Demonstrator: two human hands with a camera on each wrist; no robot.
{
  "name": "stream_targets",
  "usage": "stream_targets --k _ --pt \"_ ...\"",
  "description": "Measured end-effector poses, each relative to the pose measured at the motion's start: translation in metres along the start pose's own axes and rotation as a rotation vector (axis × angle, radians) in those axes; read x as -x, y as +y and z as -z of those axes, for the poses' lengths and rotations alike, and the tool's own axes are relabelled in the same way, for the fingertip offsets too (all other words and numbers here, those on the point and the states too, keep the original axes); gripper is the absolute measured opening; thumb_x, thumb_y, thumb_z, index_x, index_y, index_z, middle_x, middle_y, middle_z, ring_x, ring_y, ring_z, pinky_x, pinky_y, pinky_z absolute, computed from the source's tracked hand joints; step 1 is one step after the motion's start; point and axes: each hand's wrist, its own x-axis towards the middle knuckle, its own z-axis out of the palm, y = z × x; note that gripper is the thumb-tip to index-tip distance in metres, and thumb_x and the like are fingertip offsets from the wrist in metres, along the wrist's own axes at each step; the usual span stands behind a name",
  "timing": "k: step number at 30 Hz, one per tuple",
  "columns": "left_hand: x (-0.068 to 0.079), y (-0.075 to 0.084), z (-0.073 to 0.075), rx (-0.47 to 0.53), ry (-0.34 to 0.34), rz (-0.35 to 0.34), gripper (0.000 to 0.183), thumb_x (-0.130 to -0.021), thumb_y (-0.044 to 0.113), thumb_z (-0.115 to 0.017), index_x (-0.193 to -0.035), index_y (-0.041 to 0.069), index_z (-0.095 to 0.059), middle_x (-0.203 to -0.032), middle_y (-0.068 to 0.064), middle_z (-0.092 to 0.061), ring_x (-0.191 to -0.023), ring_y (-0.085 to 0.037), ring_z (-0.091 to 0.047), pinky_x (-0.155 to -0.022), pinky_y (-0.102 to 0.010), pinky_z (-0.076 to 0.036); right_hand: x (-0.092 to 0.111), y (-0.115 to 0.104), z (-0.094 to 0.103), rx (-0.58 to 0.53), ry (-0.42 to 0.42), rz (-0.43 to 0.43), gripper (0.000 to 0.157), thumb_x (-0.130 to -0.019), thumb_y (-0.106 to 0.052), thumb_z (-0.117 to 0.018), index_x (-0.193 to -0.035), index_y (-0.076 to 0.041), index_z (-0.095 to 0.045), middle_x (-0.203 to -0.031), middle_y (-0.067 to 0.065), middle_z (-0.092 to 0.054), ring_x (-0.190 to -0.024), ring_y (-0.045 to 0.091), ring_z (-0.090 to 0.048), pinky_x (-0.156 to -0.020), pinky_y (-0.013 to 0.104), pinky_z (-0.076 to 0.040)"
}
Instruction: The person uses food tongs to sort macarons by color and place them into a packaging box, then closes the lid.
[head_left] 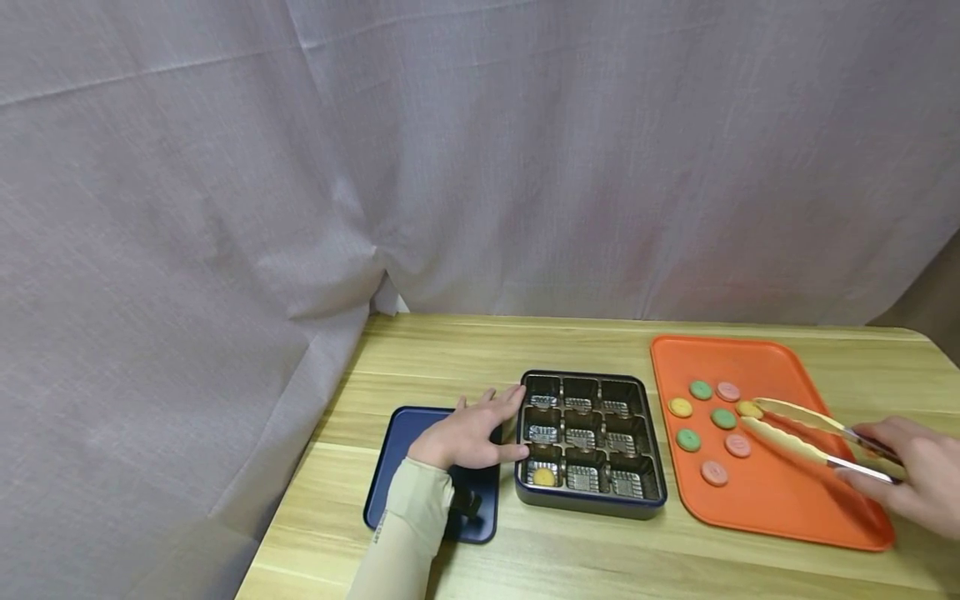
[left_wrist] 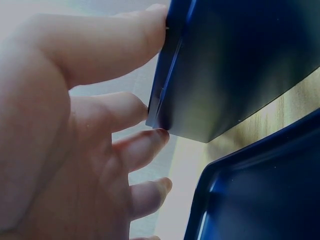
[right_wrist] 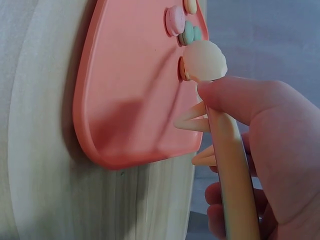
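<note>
My right hand (head_left: 918,471) grips a pair of metal tongs (head_left: 787,440) with pale scalloped tips, their two arms spread apart. The tips reach to a yellow macaron (head_left: 747,409) on the orange tray (head_left: 810,492). From the right wrist, the thumb presses along the tongs' arm (right_wrist: 227,170). At the left side of a dark blue box (head_left: 592,503), my left hand (head_left: 476,433) rests its extended thumb and fingertips against the rim. The box has a black insert with several square compartments. One yellow macaron (head_left: 543,477) lies in its front left compartment.
Green (head_left: 688,440), pink (head_left: 715,473) and yellow macarons lie spread over the tray's left half. A dark blue lid (head_left: 393,450) lies left of the box, partly under my left forearm. Behind the wooden table (head_left: 570,562) hangs a grey curtain (head_left: 525,167).
</note>
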Motion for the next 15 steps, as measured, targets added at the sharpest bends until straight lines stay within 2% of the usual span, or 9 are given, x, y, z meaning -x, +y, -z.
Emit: stream_targets --k 9,15 --pt "-0.0002 0.0013 0.0 -0.001 -0.002 0.003 0.092 -0.101 0.053 -0.065 -0.171 0.02 -0.014 -0.176 0.002 -0.016 -0.161 -0.039 -0.014 -0.125 -0.07 -0.008 -0.0057 0.0062 0.0012 0.037 -0.069 -0.033 0.072 -0.059 -0.04 -0.099 -0.1 0.013 -0.07 -0.086 0.013 -0.066 -0.069 -0.007 -0.045 -0.053 0.029 -0.044" --pt "0.0 0.0014 0.0003 -0.009 -0.003 0.004 0.092 -0.101 0.054 -0.065 -0.171 0.02 -0.014 -0.176 0.001 -0.017 -0.161 -0.039 -0.014 -0.125 -0.07 -0.008 -0.0073 0.0077 -0.0022 0.054 -0.098 -0.033 0.071 -0.062 -0.04 -0.098 -0.1 0.012 -0.07 -0.088 0.017 -0.068 -0.069 0.01 -0.057 -0.055 0.032 -0.047"
